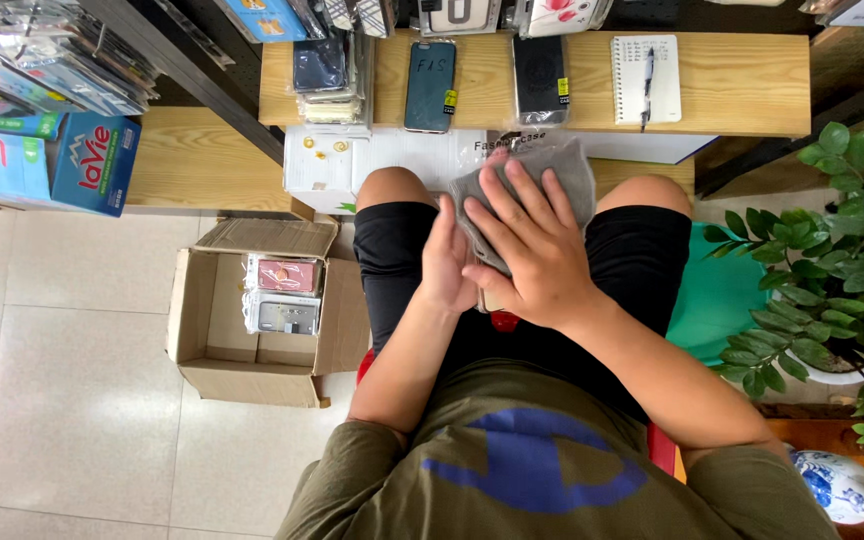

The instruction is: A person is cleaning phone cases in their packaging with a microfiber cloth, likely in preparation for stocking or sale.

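Observation:
I sit with both hands over my lap. My right hand [527, 245] presses a grey cloth [562, 165] flat, fingers spread over it. My left hand [444, 262] holds the thing under the cloth from the left side; only a thin pale edge of it shows, so I cannot tell what it is. The cloth hangs past my fingertips toward the wooden shelf.
A wooden shelf [732, 85] ahead carries phone cases [430, 85], a stack of cases [327, 80] and a notepad with a pen [646, 80]. An open cardboard box [202, 340] with packaged cases stands on the tiled floor at left. A potted plant [837, 260] is at right.

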